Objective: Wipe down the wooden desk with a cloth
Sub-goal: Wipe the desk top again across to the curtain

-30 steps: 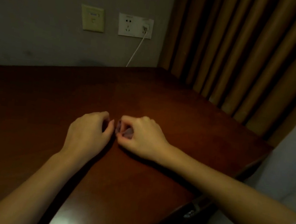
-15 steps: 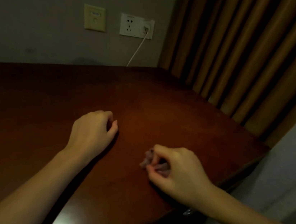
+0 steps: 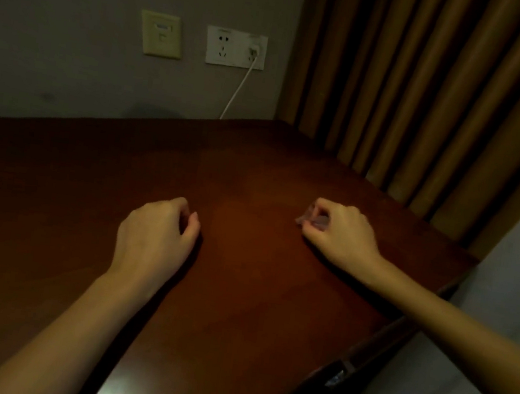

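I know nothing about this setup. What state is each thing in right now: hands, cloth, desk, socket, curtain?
Left hand: fingers curled, resting on the desk, nothing visible in it.
Right hand: pinching the cloth against the desk.
Cloth: bunched small, mostly hidden by the fingers.
Desk: dark wood with a faint sheen; wet or dry cannot be told.
Wall socket: white plug in the right outlet, left outlet free.
Curtain: drawn across, hanging in folds.

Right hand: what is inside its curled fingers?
A small greyish cloth is pinched in the right hand, against the wooden desk. Only a crumpled edge sticks out past the fingertips. The fingers cover the rest, so its full size and shape cannot be seen.
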The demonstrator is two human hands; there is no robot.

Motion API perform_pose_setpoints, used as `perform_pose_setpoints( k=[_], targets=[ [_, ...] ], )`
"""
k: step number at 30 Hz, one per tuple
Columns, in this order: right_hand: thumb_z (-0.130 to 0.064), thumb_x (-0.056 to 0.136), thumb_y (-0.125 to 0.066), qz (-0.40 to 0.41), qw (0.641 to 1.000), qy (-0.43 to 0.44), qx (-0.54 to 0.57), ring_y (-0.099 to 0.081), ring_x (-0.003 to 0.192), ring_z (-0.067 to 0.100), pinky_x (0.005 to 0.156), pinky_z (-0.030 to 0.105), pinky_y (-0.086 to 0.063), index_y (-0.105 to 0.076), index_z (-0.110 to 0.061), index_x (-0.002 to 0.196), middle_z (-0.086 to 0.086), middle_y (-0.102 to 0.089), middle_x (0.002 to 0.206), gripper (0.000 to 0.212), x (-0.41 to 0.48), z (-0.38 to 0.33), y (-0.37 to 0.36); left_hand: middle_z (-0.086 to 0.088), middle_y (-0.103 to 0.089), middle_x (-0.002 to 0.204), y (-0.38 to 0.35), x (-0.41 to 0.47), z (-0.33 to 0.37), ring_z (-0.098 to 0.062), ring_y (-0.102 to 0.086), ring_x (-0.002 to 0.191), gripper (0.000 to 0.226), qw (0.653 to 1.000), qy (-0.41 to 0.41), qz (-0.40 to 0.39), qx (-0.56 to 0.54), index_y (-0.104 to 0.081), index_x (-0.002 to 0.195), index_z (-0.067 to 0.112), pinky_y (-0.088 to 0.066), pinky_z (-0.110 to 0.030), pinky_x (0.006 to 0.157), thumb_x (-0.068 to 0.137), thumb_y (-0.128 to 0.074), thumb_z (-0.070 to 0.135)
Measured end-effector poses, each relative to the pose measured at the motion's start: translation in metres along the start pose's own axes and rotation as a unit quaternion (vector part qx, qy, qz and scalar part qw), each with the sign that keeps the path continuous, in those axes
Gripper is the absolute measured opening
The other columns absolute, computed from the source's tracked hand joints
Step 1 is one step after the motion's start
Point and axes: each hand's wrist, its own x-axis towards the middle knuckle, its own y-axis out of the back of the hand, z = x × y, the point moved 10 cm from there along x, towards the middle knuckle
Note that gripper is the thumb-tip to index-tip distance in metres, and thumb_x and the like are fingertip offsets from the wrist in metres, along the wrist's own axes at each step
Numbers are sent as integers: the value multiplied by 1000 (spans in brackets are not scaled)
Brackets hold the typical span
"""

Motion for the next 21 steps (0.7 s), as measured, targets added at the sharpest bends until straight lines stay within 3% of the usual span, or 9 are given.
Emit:
perform_pose_setpoints(
  k=[4,9,12,16,19,21],
  targets=[
    [-31,81,-60,-25,997,60,35,-64,79,-3,72,36,-56,-45,-34,67,-26,-67,84,21,-60,-32,0,8,-51,63,-4,2,2,-3,-48,50,20,1000,-11,-1,22,-58,85,18,-34,-17,44,97,-48,31],
    [-37,85,-55,-68,983,168,33,-66,86,10,76,37,-55,-43,-35,79,-12,-71,92,14,-39,-120,-48,5,-54,64,2,3,-13,-9,-53,51,22,997,51,23,-60,-56,79,20,-38,-21,46,97,-48,31],
    [-36,85,-56,-50,987,147,32,-65,93,19,80,35,-52,-47,-32,81,-8,-71,96,11,12,-133,-62,3,-55,63,9,1,-19,-11,-52,49,24,992,72,36,-98,-55,75,21,-35,-22,46,97,-49,30],
    [-35,88,-56,-41,998,54,1,-63,94,23,69,28,-39,-57,-25,91,-2,-67,96,11,54,-76,-44,7,-53,61,4,-4,-7,-5,-48,46,23,999,35,4,-26,-54,75,23,-28,-15,45,97,-50,30],
    [-33,87,-56,-28,999,21,-5,-64,90,17,66,27,-42,-54,-28,87,-17,-68,95,5,30,-25,-16,8,-52,59,0,0,-9,-3,-47,45,22,999,33,-3,-4,-56,77,21,-27,-14,43,97,-50,30],
    [-31,87,-57,-36,999,24,6,-65,84,5,67,28,-50,-49,-34,78,-25,-66,92,13,-6,-14,-7,9,-51,60,-7,10,-11,-2,-48,47,21,999,37,-15,11,-56,79,21,-31,-15,43,97,-49,30]
  ],
)
